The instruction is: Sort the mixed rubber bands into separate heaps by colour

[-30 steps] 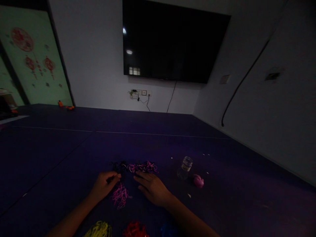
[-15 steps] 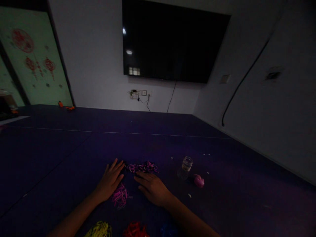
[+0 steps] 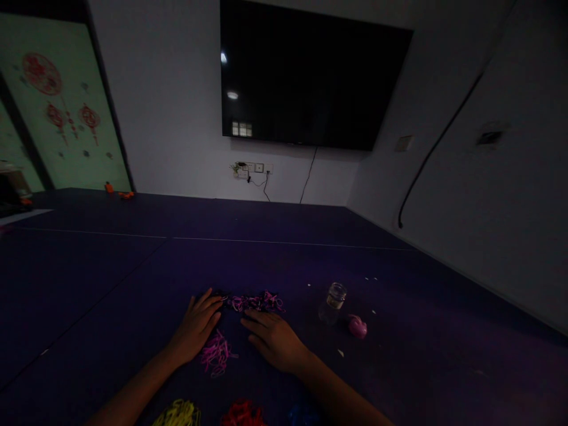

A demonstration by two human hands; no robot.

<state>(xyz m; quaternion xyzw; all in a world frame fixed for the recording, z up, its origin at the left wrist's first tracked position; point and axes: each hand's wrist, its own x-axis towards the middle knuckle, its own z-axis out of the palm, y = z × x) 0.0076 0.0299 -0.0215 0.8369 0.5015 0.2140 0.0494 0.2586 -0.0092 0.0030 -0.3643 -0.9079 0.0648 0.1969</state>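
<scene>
A strip of mixed pink and dark rubber bands [image 3: 255, 302] lies across the dark purple surface. My left hand [image 3: 199, 325] rests flat at its left end, fingers stretched out. At the near edge of the same strip is my right hand [image 3: 273, 338], also flat, its fingertips close to the bands. Between the hands, nearer to me, sits a small pile of pink bands [image 3: 216, 355]. Along the bottom edge are a yellow pile [image 3: 178, 413], a red pile [image 3: 243, 413] and a dim blue pile [image 3: 303, 414], each partly cut off.
A clear glass jar [image 3: 332, 305] stands right of my right hand, beside a shiny pink object [image 3: 357, 326]. Small white scraps [image 3: 341, 353] lie around them. Farther off are small orange things [image 3: 126, 194], a wall with a large dark television [image 3: 310, 77], and a hanging cable [image 3: 437, 145].
My left hand has shifted very slightly, down and to the left, at the end of the strip. My right hand and the piles look the same.
</scene>
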